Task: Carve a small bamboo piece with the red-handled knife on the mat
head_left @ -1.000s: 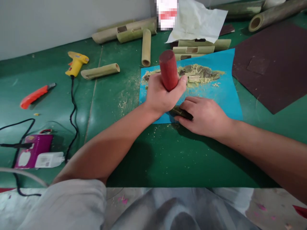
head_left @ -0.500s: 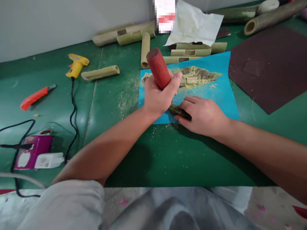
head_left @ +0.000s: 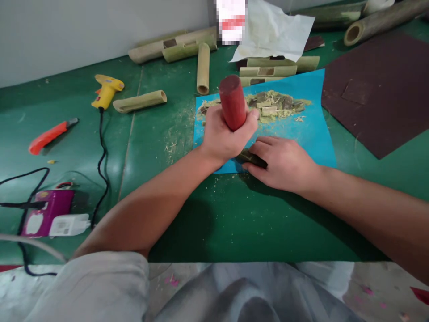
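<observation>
My left hand (head_left: pixel 219 138) is wrapped round the thick red handle (head_left: pixel 232 103) of a tool whose working end is hidden below the fist. A dark green bamboo piece (head_left: pixel 250 158) lies on the blue sheet (head_left: pixel 310 143), and my right hand (head_left: pixel 286 161) grips its right end. The left fist is right over the other end of that bamboo. Whether the tool touches it, I cannot tell. Behind both hands a heap of bamboo shavings and chips (head_left: pixel 273 107) is spread on the sheet.
Several cut bamboo tubes (head_left: pixel 203 67) lie along the back. On the left are a yellow glue gun (head_left: pixel 109 89), an orange utility knife (head_left: pixel 50 136), a bamboo length (head_left: pixel 140 102) and a purple box (head_left: pixel 50 212) with cables. A dark brown sheet (head_left: pixel 378 103) covers the right side.
The red handle has swung to the right and its top has dropped a little, with my left hand turning along with it. My right hand and the bamboo have hardly moved.
</observation>
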Tool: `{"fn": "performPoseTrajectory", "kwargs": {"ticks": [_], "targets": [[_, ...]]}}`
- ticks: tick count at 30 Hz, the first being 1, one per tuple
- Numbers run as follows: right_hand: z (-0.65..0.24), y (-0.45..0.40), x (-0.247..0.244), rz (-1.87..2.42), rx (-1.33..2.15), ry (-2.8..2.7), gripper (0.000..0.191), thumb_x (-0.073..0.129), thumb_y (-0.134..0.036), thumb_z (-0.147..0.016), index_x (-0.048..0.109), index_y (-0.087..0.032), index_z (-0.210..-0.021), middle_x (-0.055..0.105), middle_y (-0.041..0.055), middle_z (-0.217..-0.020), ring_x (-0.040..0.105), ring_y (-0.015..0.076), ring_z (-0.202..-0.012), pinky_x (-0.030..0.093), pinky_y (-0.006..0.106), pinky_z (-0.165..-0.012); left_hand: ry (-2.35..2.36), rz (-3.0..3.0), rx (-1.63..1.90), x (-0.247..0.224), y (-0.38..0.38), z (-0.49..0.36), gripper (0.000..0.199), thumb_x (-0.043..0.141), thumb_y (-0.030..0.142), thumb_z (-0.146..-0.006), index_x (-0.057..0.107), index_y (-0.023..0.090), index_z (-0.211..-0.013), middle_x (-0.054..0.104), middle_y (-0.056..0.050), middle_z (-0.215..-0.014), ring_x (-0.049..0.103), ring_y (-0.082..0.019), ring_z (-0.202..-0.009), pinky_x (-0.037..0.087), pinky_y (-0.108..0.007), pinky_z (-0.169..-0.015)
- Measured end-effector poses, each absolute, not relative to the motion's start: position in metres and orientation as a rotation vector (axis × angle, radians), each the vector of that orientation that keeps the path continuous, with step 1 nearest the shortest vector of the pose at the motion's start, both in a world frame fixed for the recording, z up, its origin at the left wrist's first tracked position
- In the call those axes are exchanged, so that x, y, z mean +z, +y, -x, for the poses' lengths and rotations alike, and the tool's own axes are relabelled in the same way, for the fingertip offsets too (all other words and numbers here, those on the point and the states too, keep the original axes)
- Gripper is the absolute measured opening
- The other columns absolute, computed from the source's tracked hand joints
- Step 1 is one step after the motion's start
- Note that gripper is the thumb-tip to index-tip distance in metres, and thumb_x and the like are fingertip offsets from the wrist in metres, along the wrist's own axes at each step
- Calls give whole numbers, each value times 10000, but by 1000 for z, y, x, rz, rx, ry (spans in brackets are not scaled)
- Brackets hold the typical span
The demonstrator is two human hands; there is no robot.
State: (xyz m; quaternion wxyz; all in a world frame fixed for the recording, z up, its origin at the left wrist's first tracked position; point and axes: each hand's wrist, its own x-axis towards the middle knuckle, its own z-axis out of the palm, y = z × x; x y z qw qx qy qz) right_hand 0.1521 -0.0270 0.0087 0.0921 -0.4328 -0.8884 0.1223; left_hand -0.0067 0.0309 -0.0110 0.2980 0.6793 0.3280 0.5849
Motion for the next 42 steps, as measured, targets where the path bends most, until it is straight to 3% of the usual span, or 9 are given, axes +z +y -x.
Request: {"fn": "performPoseTrajectory", "kwargs": {"ticks": [3,8,17,21,23,27,28,36,42], "targets": [[-151,-29,10,1296,369,-2628,181,633,-327,-959,704,-165,-921,691,87,-869,627,224,-819,393,328,-691,844,-1708,1504,-13,39,10,550,770,483,-892,472,218,-513,421,41,-494,380,-78,-462,330,-301,-487],[-154,-28,12,1357,426,-2622,200,624,-334,-972,707,-161,-916,705,97,-911,651,222,-840,409,322,-707,755,-1507,1585,-15,49,12,697,826,710,-755,391,242,-473,319,63,-365,286,-55,-354,210,-309,-397],[-157,-28,7,1288,218,-2614,226,585,-341,-981,729,-173,-937,707,102,-906,605,233,-851,401,340,-690,818,-1565,1679,-8,33,2,547,756,640,-896,536,231,-607,515,49,-525,438,-85,-447,352,-309,-497],[-168,-21,5,1191,60,-2557,293,531,-373,-1021,742,-171,-1017,728,123,-982,596,277,-923,420,391,-758,732,-1475,1791,3,44,10,570,810,650,-849,507,236,-601,465,54,-489,413,-81,-426,305,-329,-460],[-173,-17,5,1178,49,-2511,309,509,-382,-1036,737,-179,-1086,738,130,-1059,600,293,-964,430,418,-800,692,-1453,1846,14,45,11,593,734,649,-918,462,230,-597,416,54,-476,388,-76,-407,289,-336,-448],[-178,-14,6,1179,116,-2439,270,535,-345,-1016,712,-196,-1154,731,141,-1143,607,321,-1044,453,470,-880,639,-1374,1890,37,32,6,359,679,245,-961,538,215,-632,455,51,-501,453,-85,-439,339,-312,-497],[-178,-14,6,1176,138,-2429,257,543,-326,-1005,705,-200,-1160,728,141,-1152,609,325,-1060,459,479,-895,592,-1399,1877,41,28,4,364,682,219,-944,540,215,-609,462,50,-490,465,-88,-421,337,-310,-472],[-177,-16,8,1190,175,-2424,234,531,-271,-1011,686,-190,-1166,722,153,-1217,622,325,-1129,483,468,-952,606,-1392,1755,43,20,1,404,691,198,-957,543,192,-581,496,37,-502,448,-80,-398,347,-280,-419],[-179,-15,1,1101,161,-2449,318,530,-348,-1027,715,-156,-1199,735,168,-1191,625,331,-1086,486,467,-891,698,-1468,1657,37,25,4,399,819,372,-886,584,222,-600,537,42,-516,455,-90,-388,374,-282,-417]]}}
